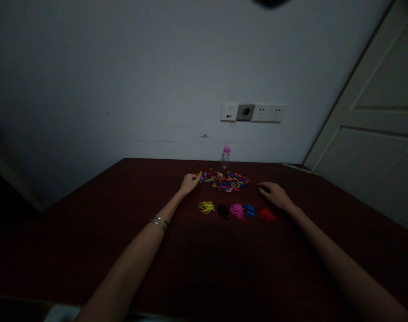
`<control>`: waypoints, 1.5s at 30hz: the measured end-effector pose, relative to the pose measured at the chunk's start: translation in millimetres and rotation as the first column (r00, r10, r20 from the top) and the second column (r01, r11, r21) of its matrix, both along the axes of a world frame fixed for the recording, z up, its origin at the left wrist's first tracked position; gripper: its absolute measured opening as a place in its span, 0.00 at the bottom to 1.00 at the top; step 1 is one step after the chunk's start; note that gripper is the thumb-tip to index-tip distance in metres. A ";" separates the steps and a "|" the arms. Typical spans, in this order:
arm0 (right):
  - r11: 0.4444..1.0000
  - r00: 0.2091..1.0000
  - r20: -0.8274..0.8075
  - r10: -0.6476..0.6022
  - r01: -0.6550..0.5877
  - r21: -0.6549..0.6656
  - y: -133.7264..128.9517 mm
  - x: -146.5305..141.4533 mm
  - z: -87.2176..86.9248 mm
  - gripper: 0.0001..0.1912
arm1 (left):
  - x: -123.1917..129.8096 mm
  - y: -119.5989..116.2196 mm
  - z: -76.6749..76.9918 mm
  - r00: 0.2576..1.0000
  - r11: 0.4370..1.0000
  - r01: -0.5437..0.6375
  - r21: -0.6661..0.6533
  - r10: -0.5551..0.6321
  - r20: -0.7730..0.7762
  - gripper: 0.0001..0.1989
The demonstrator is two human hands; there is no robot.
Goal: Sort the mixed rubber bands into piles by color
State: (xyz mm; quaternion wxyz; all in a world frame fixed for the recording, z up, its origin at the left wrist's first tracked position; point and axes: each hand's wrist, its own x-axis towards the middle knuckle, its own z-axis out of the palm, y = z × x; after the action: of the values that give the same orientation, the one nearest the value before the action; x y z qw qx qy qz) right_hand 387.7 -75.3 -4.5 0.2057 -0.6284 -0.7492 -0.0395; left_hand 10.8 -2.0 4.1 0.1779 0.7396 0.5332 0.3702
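A mixed pile of coloured rubber bands (pixel 227 181) lies toward the back of the dark red table. At its left edge, my left hand (pixel 189 182) has its fingers pinched together on a rubber band; how many it grips is too small to tell. To the right of the pile, my right hand (pixel 274 194) rests on the table, thumb apart from the fingers, holding nothing. Nearer me lies a row of sorted bands: a yellow heap (pixel 206 206), a black heap (pixel 223 210), a pink heap (pixel 237 211), a blue heap (pixel 249 210) and a red heap (pixel 267 214).
Behind the mixed pile, a clear bottle with a pink cap (pixel 226 157) stands upright near the wall. Sockets (pixel 268 113) are set in the wall above the table (pixel 204 259). A white panelled door (pixel 378 116) is at the right.
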 end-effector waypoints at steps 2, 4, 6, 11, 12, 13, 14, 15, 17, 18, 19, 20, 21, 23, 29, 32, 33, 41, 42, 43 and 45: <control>0.998 0.997 -0.031 0.069 -0.069 0.007 0.7 -7.9 11.2 0.19 | 0.0 -0.2 0.0 1.000 1.000 0.000 0.003 0.000 -0.009 0.23; 0.988 0.986 -0.072 0.153 -0.153 -0.001 1.1 -20.2 23.4 0.18 | -0.1 -0.3 0.0 1.000 1.000 0.003 0.004 -0.003 -0.016 0.23; 0.979 0.973 -0.112 0.200 -0.204 -0.023 1.0 -35.7 34.2 0.17 | -0.2 -0.1 0.0 1.000 1.000 0.001 0.000 -0.001 -0.021 0.23; 0.957 0.965 -0.059 0.256 -0.261 -0.125 1.3 -75.3 46.9 0.16 | -0.6 1.4 -1.4 1.000 1.000 0.008 0.015 -0.008 -0.015 0.22; 0.957 0.968 -0.027 0.248 -0.249 -0.147 2.0 -81.5 47.4 0.16 | -0.8 1.6 -1.8 1.000 1.000 0.011 0.016 -0.010 -0.017 0.22; 0.960 0.973 0.005 0.232 -0.228 -0.164 2.9 -86.9 47.7 0.16 | -0.9 1.8 -2.2 1.000 1.000 0.012 0.017 -0.012 -0.020 0.23; 0.962 0.976 0.040 0.214 -0.204 -0.180 4.0 -91.3 47.8 0.16 | -0.9 1.9 -2.5 1.000 1.000 0.012 0.017 -0.012 -0.022 0.23; 0.964 0.978 0.074 0.197 -0.179 -0.195 5.2 -94.9 47.9 0.17 | -0.9 2.0 -2.7 1.000 1.000 0.012 0.016 -0.012 -0.023 0.23; 0.964 0.976 0.136 0.168 -0.134 -0.229 7.2 -99.7 48.3 0.18 | -0.7 1.8 -2.9 1.000 1.000 0.018 0.016 -0.018 -0.020 0.24; 0.962 0.974 0.162 0.158 -0.115 -0.246 7.9 -101.0 48.7 0.18 | -0.5 1.6 -2.7 1.000 1.000 0.020 0.013 -0.020 -0.018 0.24; 0.960 0.971 0.182 0.153 -0.103 -0.259 8.2 -101.8 49.2 0.18 | -0.3 1.3 -2.5 1.000 1.000 0.022 0.010 -0.022 -0.017 0.24; 0.959 0.969 0.195 0.152 -0.096 -0.268 8.3 -102.3 49.7 0.18 | -0.1 0.9 -2.1 1.000 1.000 0.025 0.008 -0.025 -0.016 0.24; 0.958 0.968 0.203 0.150 -0.092 -0.273 8.0 -102.4 50.3 0.18 | 0.1 0.4 -1.7 1.000 1.000 0.027 0.008 -0.027 -0.015 0.24; 0.958 0.967 0.210 0.145 -0.084 -0.276 7.0 -102.4 51.3 0.18 | 0.4 -0.6 -0.8 1.000 1.000 0.028 0.008 -0.028 -0.013 0.24; 0.965 0.965 0.235 0.119 -0.056 -0.257 3.8 -104.4 53.4 0.17 | 0.8 -2.1 0.3 1.000 1.000 0.015 -0.004 -0.015 -0.013 0.23; 0.968 0.961 0.248 0.121 -0.060 -0.244 4.1 -104.2 53.7 0.16 | 1.1 -2.0 0.4 1.000 1.000 0.009 -0.015 -0.009 -0.017 0.22; 0.969 0.960 0.251 0.122 -0.061 -0.240 4.5 -103.4 53.8 0.15 | 1.2 -1.9 0.4 1.000 1.000 0.007 -0.017 -0.007 -0.019 0.22; 0.975 0.970 0.214 0.113 -0.067 -0.211 6.2 -91.0 60.8 0.13 | 0.4 0.1 -2.0 1.000 1.000 0.014 0.002 -0.014 -0.013 0.23; 0.975 0.972 0.204 0.114 -0.070 -0.212 5.8 -89.9 61.7 0.13 | 0.3 0.7 -2.6 1.000 1.000 0.016 0.007 -0.016 -0.011 0.23; 0.974 0.975 0.192 0.115 -0.073 -0.214 5.5 -89.0 62.3 0.12 | 0.3 1.5 -3.1 1.000 1.000 0.017 0.009 -0.017 -0.011 0.23; 0.971 0.978 0.168 0.122 -0.083 -0.223 4.9 -87.5 61.8 0.12 | 0.3 2.9 -4.1 1.000 1.000 0.017 0.003 -0.017 -0.017 0.23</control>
State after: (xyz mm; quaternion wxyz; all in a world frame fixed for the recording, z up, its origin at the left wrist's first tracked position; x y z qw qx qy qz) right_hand 300.1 -70.4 57.3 0.0694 -0.6011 -0.7962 -0.0044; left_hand 11.1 0.9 0.0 0.1754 0.7474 0.5279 0.3633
